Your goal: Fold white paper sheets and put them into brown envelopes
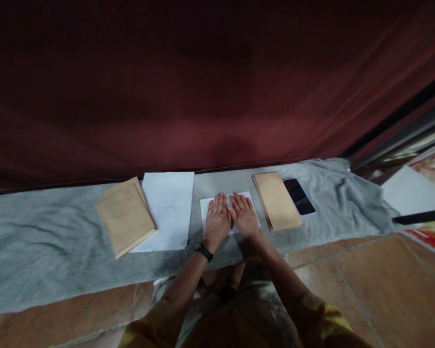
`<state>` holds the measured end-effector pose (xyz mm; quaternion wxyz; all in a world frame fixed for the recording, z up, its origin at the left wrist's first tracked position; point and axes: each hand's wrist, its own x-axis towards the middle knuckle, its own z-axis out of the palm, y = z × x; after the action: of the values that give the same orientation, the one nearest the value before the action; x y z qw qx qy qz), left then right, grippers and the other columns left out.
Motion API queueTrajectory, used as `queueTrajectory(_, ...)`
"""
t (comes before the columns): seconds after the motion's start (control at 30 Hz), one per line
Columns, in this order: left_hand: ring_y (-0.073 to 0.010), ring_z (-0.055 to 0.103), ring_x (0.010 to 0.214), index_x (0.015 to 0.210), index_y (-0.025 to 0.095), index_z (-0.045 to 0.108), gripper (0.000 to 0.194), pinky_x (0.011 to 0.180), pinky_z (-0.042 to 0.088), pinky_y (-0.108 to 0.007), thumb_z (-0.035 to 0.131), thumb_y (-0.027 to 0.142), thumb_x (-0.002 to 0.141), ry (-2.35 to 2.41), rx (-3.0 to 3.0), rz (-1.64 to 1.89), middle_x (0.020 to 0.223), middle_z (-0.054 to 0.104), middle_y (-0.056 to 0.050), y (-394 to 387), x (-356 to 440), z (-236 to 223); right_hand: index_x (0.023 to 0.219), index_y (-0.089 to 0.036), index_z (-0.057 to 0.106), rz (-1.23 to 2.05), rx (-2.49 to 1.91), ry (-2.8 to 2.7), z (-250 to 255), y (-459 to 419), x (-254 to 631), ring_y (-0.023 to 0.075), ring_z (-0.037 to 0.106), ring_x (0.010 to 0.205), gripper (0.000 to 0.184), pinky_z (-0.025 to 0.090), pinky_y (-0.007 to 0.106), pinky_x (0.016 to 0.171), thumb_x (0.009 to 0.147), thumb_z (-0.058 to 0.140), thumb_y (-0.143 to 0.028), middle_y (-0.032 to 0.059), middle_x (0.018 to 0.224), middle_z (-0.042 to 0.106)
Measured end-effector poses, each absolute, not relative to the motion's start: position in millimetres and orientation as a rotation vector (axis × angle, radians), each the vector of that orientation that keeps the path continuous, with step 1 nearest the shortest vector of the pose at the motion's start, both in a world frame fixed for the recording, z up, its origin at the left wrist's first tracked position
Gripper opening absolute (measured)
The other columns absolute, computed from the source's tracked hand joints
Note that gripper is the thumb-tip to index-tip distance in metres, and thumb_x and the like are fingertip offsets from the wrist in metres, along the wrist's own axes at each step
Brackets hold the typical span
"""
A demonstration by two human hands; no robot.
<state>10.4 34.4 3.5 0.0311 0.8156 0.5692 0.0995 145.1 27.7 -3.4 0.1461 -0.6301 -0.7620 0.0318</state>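
My left hand (217, 218) and my right hand (244, 213) lie flat side by side, fingers stretched out, pressing on a small white sheet of paper (207, 208) that rests on a grey cloth (50, 237). A black band sits on my left wrist. Left of the hands lies a larger white sheet (168, 205), with a stack of brown envelopes (125, 217) partly over its left edge. To the right of my hands is a second stack of brown envelopes (277, 199), and a black phone (299, 195) lies beside it.
The grey cloth runs across a tiled floor (366, 280) in front of a dark red curtain (203, 87). At the far right lie a white sheet (409, 193), a dark bar and some colourful printed material. My knees are just below the cloth's near edge.
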Motion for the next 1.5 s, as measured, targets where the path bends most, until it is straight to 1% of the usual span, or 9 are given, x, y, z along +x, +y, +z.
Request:
queueTrajectory(0.1,-0.0257,0.021,0.153,0.153,0.003,0.033,0.057,0.125,0.021,-0.048,0.029,0.023,0.1,1.761,2.497,0.356,0.162,0.03,-0.018,34.1,9.0,3.9,0.154,-0.017,0.039,0.058,-1.82,-2.168,-5.4,30.9,145.1,0.0254,0.033,0.149,0.052,0.025,0.048,0.121,0.106,0.035,-0.038,0.011,0.159,0.039)
queueTrajectory(0.3,-0.0265,0.022,0.153,0.153,0.002,0.032,0.058,0.124,0.024,-0.05,0.031,0.027,0.101,1.825,2.439,0.439,0.161,0.031,-0.02,29.6,2.7,0.0,0.154,-0.009,0.038,0.008,-1.865,-2.08,-10.6,30.1,145.4,0.0286,0.033,0.148,0.057,0.025,0.049,0.121,0.107,0.031,-0.04,0.0166,0.159,0.038)
queueTrajectory(0.5,-0.0279,0.023,0.153,0.153,0.0,0.031,0.06,0.124,0.026,-0.049,0.033,0.032,0.102,1.885,2.419,0.483,0.16,0.032,-0.022,20.4,-7.0,-1.4,0.153,-0.002,0.036,-0.076,-1.888,-1.969,-18.6,27.3,151.2,0.0312,0.035,0.147,0.063,0.028,0.05,0.119,0.107,0.03,-0.044,0.024,0.156,0.039)
queueTrajectory(0.6,-0.0297,0.023,0.152,0.153,-0.001,0.03,0.062,0.123,0.026,-0.05,0.035,0.036,0.102,1.912,2.409,0.485,0.16,0.031,-0.024,12.9,-10.0,-1.4,0.153,-0.001,0.035,-0.093,-1.891,-1.953,-20.8,23.6,154.7,0.0327,0.037,0.146,0.064,0.03,0.052,0.117,0.106,0.03,-0.045,0.0257,0.156,0.039)
queueTrajectory(0.97,-0.0297,0.022,0.153,0.156,0.003,0.023,0.066,0.123,0.027,-0.053,0.036,0.04,0.103,1.91,2.4,0.514,0.161,0.03,-0.022,-13.0,-19.4,-2.8,0.157,-0.004,0.026,-0.15,-1.891,-1.953,-21.3,-13.7,168.2,0.0322,0.036,0.147,0.065,0.034,0.051,0.116,0.106,0.034,-0.043,0.0241,0.157,0.038)
queueTrajectory(1.13,-0.0298,0.022,0.153,0.155,0.003,0.027,0.065,0.124,0.026,-0.052,0.036,0.04,0.103,1.917,2.402,0.498,0.161,0.031,-0.021,-14.2,-18.8,-0.6,0.157,-0.004,0.026,-0.158,-1.894,-1.965,-17.5,-37.3,171.8,0.0325,0.038,0.145,0.064,0.037,0.05,0.115,0.105,0.037,-0.041,0.0233,0.157,0.039)
queueTrajectory(1.3,-0.0299,0.019,0.153,0.154,0.001,0.029,0.065,0.125,0.022,-0.053,0.038,0.04,0.102,1.91,2.399,0.445,0.161,0.029,-0.022,-14.9,-16.6,3.6,0.158,-0.01,0.027,-0.04,-1.817,-2.033,-10.9,-55.5,168.5,0.0281,0.037,0.147,0.058,0.036,0.049,0.116,0.105,0.034,-0.032,0.0187,0.158,0.04)
queueTrajectory(1.4,-0.0272,0.019,0.154,0.154,0.005,0.032,0.058,0.126,0.02,-0.053,0.036,0.034,0.103,1.85,2.441,0.432,0.162,0.029,-0.018,-16.0,-16.0,5.6,0.157,-0.014,0.032,0.024,-1.743,-2.151,-6.5,-62.6,164.2,0.0256,0.037,0.147,0.054,0.033,0.047,0.118,0.105,0.035,-0.03,0.0143,0.158,0.04)
queueTrajectory(1.5,-0.0244,0.022,0.153,0.152,0.01,0.037,0.053,0.126,0.021,-0.049,0.035,0.03,0.103,1.727,2.514,0.409,0.162,0.032,-0.014,-16.4,-16.6,9.4,0.156,-0.018,0.035,0.03,-1.715,-2.219,-5.1,-66.2,162.1,0.0251,0.038,0.146,0.053,0.03,0.047,0.12,0.105,0.037,-0.031,0.0109,0.158,0.041)
